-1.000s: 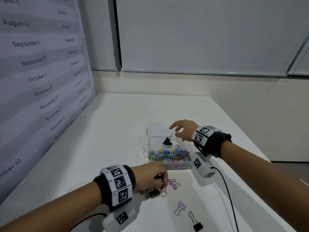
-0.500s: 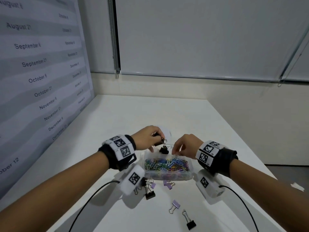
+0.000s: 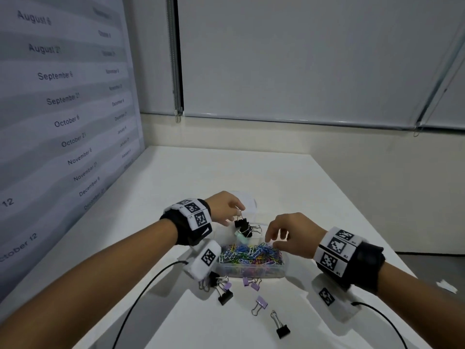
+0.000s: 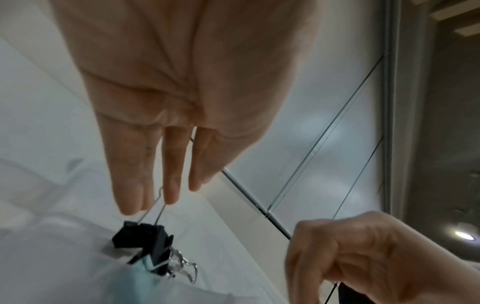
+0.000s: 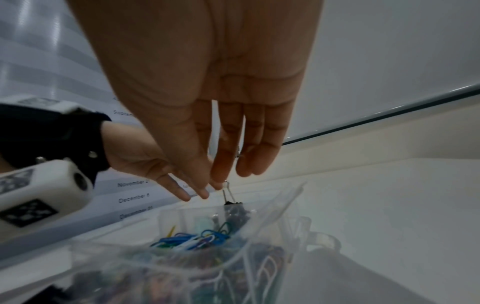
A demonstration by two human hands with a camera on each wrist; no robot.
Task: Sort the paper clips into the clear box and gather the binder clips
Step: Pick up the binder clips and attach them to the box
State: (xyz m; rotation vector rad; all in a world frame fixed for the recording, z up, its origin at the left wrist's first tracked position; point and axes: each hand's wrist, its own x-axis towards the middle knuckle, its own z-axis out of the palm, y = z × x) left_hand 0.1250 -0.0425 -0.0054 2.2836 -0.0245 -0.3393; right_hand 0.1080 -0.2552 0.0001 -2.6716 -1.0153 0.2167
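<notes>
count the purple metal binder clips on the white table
4 purple binder clips: one by the black binder clip, two just before the clear plastic box, one nearer the person. Others may be hidden.

Black wrist straps with white tag-printed blocks (black cables trailing), bare forearms.

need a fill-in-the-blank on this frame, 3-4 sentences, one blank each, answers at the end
The left hand pinches the wire handle of a ____ binder clip.
The coloured paper clips lie in the ____ box.
The right hand hovers over the paper clips and holds ____.
The loose binder clips on the table in front of the box are black and ____.

Missing words: black; clear; nothing; purple
</notes>
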